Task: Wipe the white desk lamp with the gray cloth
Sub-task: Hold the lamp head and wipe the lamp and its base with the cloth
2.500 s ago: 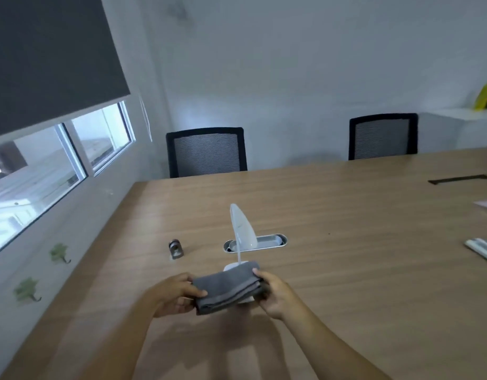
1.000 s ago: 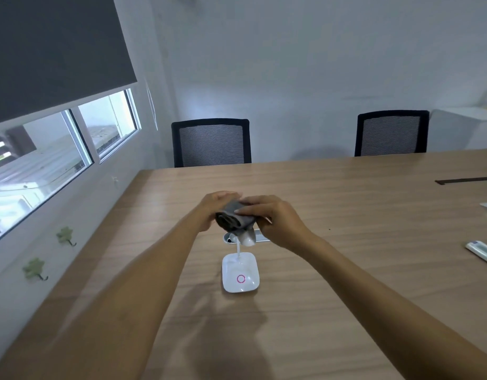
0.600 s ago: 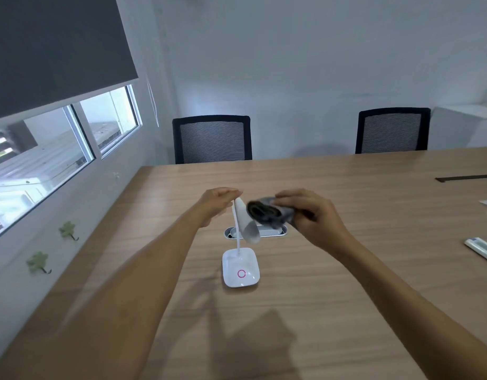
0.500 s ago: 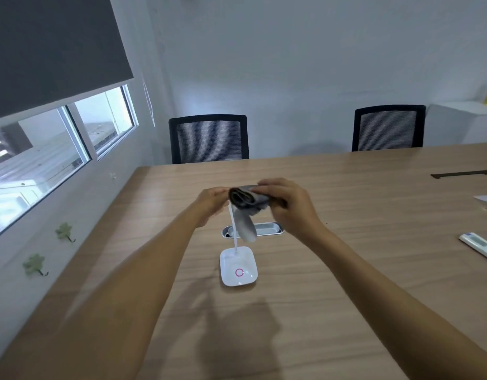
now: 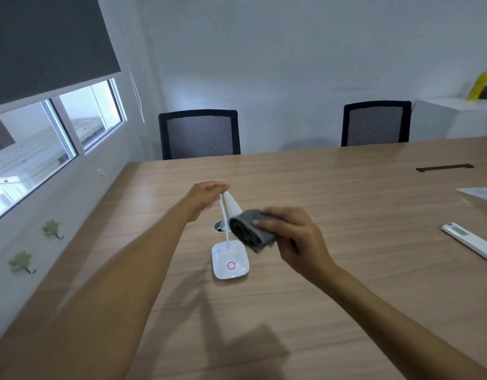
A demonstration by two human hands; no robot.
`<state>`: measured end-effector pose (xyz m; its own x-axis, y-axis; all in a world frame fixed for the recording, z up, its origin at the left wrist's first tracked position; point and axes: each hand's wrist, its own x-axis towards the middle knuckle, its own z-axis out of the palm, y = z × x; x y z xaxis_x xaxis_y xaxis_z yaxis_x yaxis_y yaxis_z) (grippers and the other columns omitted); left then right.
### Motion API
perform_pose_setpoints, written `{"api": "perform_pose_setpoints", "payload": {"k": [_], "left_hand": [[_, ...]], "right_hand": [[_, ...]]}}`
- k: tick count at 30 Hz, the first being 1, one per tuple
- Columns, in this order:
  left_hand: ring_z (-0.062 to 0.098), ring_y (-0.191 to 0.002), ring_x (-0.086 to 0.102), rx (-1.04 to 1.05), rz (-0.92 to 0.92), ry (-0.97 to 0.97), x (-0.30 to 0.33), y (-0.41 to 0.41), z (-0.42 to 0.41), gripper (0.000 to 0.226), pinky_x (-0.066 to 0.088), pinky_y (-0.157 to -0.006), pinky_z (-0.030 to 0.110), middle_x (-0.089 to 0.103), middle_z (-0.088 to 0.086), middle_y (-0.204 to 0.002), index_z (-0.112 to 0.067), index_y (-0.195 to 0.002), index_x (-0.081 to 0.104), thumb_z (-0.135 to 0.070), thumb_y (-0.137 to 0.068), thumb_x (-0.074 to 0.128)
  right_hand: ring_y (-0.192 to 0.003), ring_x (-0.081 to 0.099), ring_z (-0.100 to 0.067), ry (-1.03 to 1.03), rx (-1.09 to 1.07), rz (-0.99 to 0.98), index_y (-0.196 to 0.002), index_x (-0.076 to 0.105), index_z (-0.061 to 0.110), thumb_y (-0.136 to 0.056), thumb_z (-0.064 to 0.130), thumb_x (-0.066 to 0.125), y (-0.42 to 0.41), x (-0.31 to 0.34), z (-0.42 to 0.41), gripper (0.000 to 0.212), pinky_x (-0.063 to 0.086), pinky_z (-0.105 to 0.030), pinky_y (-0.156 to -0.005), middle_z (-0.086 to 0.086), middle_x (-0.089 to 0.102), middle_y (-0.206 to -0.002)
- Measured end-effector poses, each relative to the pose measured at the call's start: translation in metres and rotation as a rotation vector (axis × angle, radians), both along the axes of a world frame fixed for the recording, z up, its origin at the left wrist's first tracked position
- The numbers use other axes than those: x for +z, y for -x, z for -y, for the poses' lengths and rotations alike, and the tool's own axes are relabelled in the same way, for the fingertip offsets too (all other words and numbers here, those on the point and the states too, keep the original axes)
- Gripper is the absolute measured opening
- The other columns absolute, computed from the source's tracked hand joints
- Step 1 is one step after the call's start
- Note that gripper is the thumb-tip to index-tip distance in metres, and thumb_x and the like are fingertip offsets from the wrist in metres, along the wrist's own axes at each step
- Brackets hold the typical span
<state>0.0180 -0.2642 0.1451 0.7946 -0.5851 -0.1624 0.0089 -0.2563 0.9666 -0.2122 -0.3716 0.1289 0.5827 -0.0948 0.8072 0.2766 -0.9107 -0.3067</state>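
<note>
The white desk lamp [image 5: 230,259] stands on the wooden table [image 5: 346,283], its square base marked with a pink ring and a thin stem rising to a tilted flat head. My left hand [image 5: 206,197] pinches the top end of the lamp head between its fingertips. My right hand [image 5: 291,235] grips the folded gray cloth [image 5: 250,231] and presses it against the lower end of the lamp head, just above the base. The cloth hides that lower end of the head.
A round cable port [image 5: 219,225] sits in the table behind the lamp. A white remote [image 5: 469,242] lies at the right, a sheet of paper [image 5: 480,193] beyond it. Two black mesh chairs [image 5: 199,134] [image 5: 376,123] stand at the far edge. A window wall runs along the left.
My right hand has slid the cloth down the lamp head, from its top end to its lower end. My left hand keeps its pinch on the top end.
</note>
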Motion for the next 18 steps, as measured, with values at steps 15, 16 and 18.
{"api": "perform_pose_setpoints", "payload": {"k": [15,16,18], "left_hand": [[0.017,-0.112,0.054,0.027,-0.008,0.0,0.001,0.002,0.001,0.025,0.039,-0.102,0.03,0.062,-0.003,-0.115,-0.021,-0.108,0.068,-0.032,-0.086,0.068],[0.018,-0.113,0.055,0.033,-0.011,0.002,0.002,0.003,0.002,0.027,0.04,-0.102,0.03,0.062,-0.003,-0.115,-0.019,-0.111,0.068,-0.031,-0.086,0.068],[0.019,-0.115,0.055,0.047,-0.014,0.001,0.001,0.002,0.003,0.032,0.04,-0.103,0.031,0.062,-0.002,-0.116,-0.017,-0.115,0.068,-0.031,-0.086,0.068]], "right_hand": [[-0.102,0.063,-0.027,0.082,0.068,0.014,-0.105,0.072,0.018,-0.098,0.013,0.04,0.013,-0.035,-0.005,0.034,0.05,-0.036,-0.088,-0.009,0.069,-0.117],[-0.101,0.063,-0.027,0.077,0.046,0.043,-0.104,0.073,0.016,-0.097,0.01,0.042,0.012,-0.033,-0.003,0.033,0.05,-0.035,-0.088,-0.01,0.069,-0.116],[-0.098,0.062,-0.027,0.046,-0.039,0.09,-0.102,0.075,0.013,-0.09,0.0,0.048,0.0,-0.025,-0.001,0.032,0.05,-0.033,-0.088,-0.011,0.069,-0.113]]}}
